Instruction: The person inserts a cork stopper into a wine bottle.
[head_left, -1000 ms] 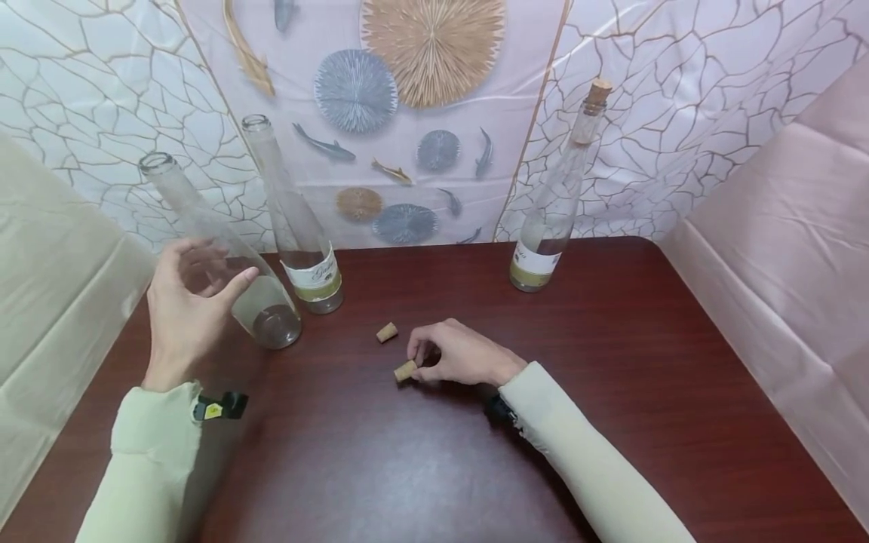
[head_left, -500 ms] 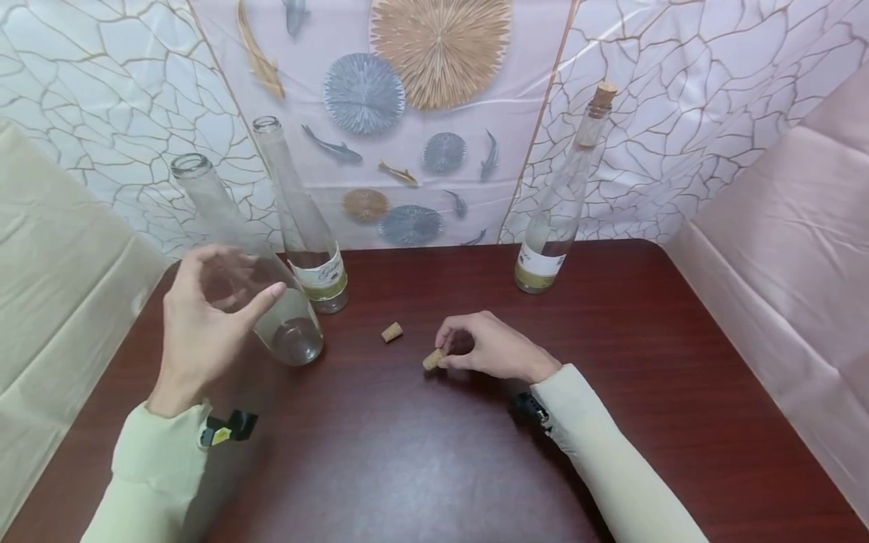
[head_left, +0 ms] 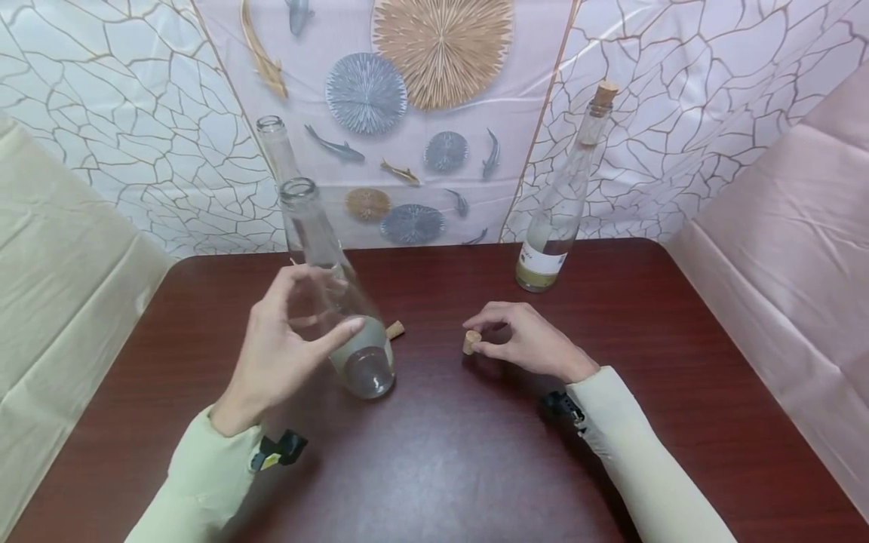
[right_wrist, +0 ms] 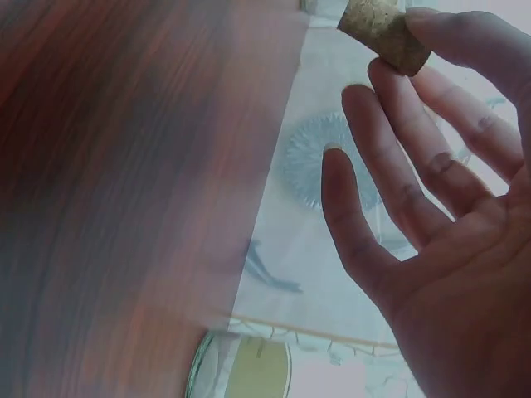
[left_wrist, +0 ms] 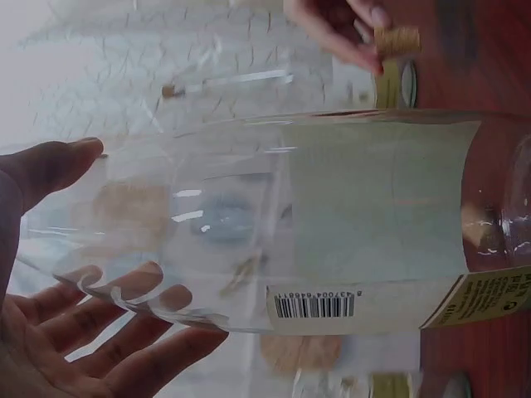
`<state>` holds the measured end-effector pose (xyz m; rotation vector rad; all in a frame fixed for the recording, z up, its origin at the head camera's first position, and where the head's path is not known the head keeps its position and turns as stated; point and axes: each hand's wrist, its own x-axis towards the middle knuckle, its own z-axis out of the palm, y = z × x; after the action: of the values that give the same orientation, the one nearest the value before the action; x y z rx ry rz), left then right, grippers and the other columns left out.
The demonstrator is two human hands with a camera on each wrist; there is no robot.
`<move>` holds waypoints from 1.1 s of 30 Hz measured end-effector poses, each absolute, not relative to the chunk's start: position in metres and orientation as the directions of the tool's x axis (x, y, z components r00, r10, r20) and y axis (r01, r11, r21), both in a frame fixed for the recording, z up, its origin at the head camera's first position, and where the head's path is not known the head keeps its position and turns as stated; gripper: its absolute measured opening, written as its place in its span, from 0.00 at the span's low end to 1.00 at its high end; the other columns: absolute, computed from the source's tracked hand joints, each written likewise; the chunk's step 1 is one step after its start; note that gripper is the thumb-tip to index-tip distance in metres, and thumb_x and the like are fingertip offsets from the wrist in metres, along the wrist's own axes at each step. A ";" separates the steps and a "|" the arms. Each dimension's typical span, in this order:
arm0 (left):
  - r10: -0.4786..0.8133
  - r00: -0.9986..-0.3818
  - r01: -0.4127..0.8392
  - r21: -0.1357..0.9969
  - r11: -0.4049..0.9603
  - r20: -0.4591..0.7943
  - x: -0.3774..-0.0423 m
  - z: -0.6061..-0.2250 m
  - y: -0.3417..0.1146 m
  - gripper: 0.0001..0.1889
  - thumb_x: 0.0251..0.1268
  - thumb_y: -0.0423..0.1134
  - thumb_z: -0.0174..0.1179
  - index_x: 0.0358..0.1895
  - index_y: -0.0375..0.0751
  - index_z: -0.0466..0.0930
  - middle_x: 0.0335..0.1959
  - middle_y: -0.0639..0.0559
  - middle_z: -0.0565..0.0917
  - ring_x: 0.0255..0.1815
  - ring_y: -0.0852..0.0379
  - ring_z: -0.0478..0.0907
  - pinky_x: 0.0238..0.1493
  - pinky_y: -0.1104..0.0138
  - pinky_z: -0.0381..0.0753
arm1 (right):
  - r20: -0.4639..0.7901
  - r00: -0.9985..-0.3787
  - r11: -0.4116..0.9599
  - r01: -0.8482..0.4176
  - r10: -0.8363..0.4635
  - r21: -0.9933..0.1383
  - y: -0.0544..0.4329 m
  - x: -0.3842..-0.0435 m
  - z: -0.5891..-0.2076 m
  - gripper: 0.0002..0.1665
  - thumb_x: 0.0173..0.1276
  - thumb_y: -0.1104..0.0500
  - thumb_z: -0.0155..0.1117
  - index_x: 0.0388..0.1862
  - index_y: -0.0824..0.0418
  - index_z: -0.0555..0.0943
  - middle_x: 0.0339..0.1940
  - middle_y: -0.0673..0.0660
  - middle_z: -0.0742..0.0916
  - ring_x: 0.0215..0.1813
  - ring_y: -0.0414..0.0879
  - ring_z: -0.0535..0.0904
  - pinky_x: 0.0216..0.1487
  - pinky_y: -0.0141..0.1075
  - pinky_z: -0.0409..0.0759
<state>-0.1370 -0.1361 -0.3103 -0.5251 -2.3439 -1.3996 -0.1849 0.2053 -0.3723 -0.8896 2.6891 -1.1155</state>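
My left hand (head_left: 268, 358) grips a clear glass bottle (head_left: 363, 335) at its shoulder, thumb on one side and fingers on the other. That bottle's mouth is uncorked; its pale label back and a barcode show in the left wrist view. Whether its base touches the table, I cannot tell. Between right thumb and fingers, a small cork (head_left: 471, 342) is pinched by my right hand (head_left: 536, 343), just above or on the table; the right wrist view also shows this cork (right_wrist: 383, 35). A second cork (head_left: 395, 329) lies on the table, partly behind the held bottle.
Behind the held bottle stands another uncorked bottle (head_left: 276, 147), its lower part mostly hidden. At the back right is a labelled bottle (head_left: 543, 253) with a cork stopper (head_left: 604, 96) in its mouth. Patterned cloth (head_left: 366, 94) hangs behind the dark red table (head_left: 434, 467).
The left hand has carried its bottle right and nearer, so it now overlaps the rear bottle. The right hand has moved right with the pinched cork, which has turned more upright.
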 end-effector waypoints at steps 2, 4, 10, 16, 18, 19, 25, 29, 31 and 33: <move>0.161 -0.857 0.507 0.743 0.437 0.490 -0.138 -0.312 -0.127 0.30 0.53 0.38 0.79 0.58 0.44 0.74 0.50 0.57 0.87 0.50 0.59 0.84 0.45 0.68 0.88 | 0.129 -0.827 0.569 -0.480 -0.547 -0.668 0.209 -0.183 -0.372 0.10 0.67 0.57 0.74 0.46 0.47 0.88 0.40 0.40 0.88 0.46 0.38 0.84 0.50 0.46 0.85; 0.192 -0.844 0.531 0.733 0.425 0.501 -0.139 -0.313 -0.119 0.30 0.52 0.38 0.79 0.58 0.44 0.75 0.50 0.56 0.88 0.49 0.57 0.84 0.45 0.66 0.88 | 0.130 -0.833 0.579 -0.477 -0.538 -0.661 0.213 -0.182 -0.370 0.06 0.67 0.54 0.74 0.42 0.44 0.88 0.38 0.37 0.88 0.45 0.35 0.83 0.49 0.42 0.84; 0.281 -0.818 0.573 0.750 0.330 0.502 -0.146 -0.318 -0.097 0.31 0.51 0.36 0.80 0.59 0.43 0.74 0.49 0.53 0.87 0.52 0.53 0.84 0.48 0.59 0.89 | 0.208 -0.846 0.610 -0.505 -0.491 -0.611 0.223 -0.181 -0.364 0.07 0.65 0.53 0.75 0.41 0.44 0.85 0.38 0.38 0.87 0.42 0.33 0.82 0.49 0.34 0.83; 0.335 -0.808 0.574 0.778 0.256 0.485 -0.155 -0.323 -0.080 0.32 0.52 0.37 0.79 0.60 0.44 0.74 0.51 0.54 0.87 0.53 0.60 0.83 0.50 0.57 0.89 | 0.265 -0.842 0.611 -0.528 -0.471 -0.590 0.230 -0.179 -0.356 0.08 0.65 0.54 0.75 0.42 0.46 0.85 0.37 0.39 0.86 0.42 0.34 0.81 0.48 0.32 0.84; 0.350 -0.801 0.579 0.779 0.242 0.486 -0.157 -0.324 -0.076 0.32 0.52 0.37 0.79 0.60 0.46 0.73 0.51 0.53 0.87 0.54 0.60 0.83 0.50 0.55 0.88 | 0.275 -0.840 0.612 -0.532 -0.468 -0.585 0.231 -0.179 -0.354 0.08 0.66 0.55 0.75 0.43 0.48 0.85 0.37 0.40 0.86 0.42 0.35 0.81 0.48 0.32 0.84; 0.357 -0.798 0.581 0.779 0.237 0.486 -0.158 -0.324 -0.074 0.32 0.53 0.38 0.79 0.60 0.46 0.73 0.52 0.53 0.87 0.54 0.60 0.83 0.51 0.55 0.88 | 0.276 -0.841 0.610 -0.530 -0.465 -0.588 0.231 -0.178 -0.353 0.09 0.66 0.55 0.74 0.44 0.48 0.85 0.38 0.40 0.86 0.42 0.35 0.82 0.48 0.33 0.85; 0.383 -0.794 0.581 0.776 0.245 0.473 -0.160 -0.327 -0.069 0.32 0.54 0.38 0.78 0.61 0.45 0.72 0.53 0.55 0.86 0.54 0.59 0.82 0.51 0.57 0.88 | 0.303 -0.836 0.595 -0.541 -0.457 -0.595 0.232 -0.178 -0.349 0.09 0.66 0.56 0.74 0.45 0.49 0.86 0.38 0.40 0.88 0.41 0.35 0.83 0.46 0.40 0.86; 0.389 -0.790 0.584 0.775 0.244 0.473 -0.163 -0.328 -0.069 0.32 0.54 0.38 0.78 0.61 0.44 0.72 0.53 0.53 0.86 0.52 0.57 0.83 0.50 0.59 0.88 | 0.321 -0.822 0.595 -0.564 -0.470 -0.572 0.233 -0.179 -0.346 0.09 0.67 0.55 0.73 0.45 0.48 0.86 0.38 0.40 0.87 0.41 0.35 0.82 0.45 0.37 0.84; 0.385 -0.790 0.584 0.777 0.235 0.477 -0.164 -0.328 -0.069 0.32 0.54 0.38 0.78 0.61 0.44 0.72 0.53 0.52 0.86 0.52 0.57 0.83 0.50 0.58 0.89 | 0.332 -0.813 0.597 -0.578 -0.478 -0.557 0.233 -0.179 -0.343 0.08 0.67 0.55 0.73 0.45 0.48 0.86 0.38 0.39 0.87 0.41 0.35 0.82 0.45 0.35 0.83; 0.380 -0.791 0.582 0.781 0.226 0.479 -0.165 -0.328 -0.070 0.32 0.54 0.38 0.78 0.61 0.44 0.73 0.53 0.52 0.87 0.53 0.57 0.83 0.50 0.56 0.89 | 0.338 -0.807 0.601 -0.588 -0.485 -0.541 0.233 -0.180 -0.339 0.09 0.66 0.55 0.74 0.44 0.47 0.86 0.38 0.39 0.87 0.41 0.34 0.81 0.44 0.34 0.82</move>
<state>-0.1654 -0.0701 -0.3283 -0.9179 -2.3069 -1.6011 -0.1798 0.2325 -0.3388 -0.9954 2.9487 -1.0920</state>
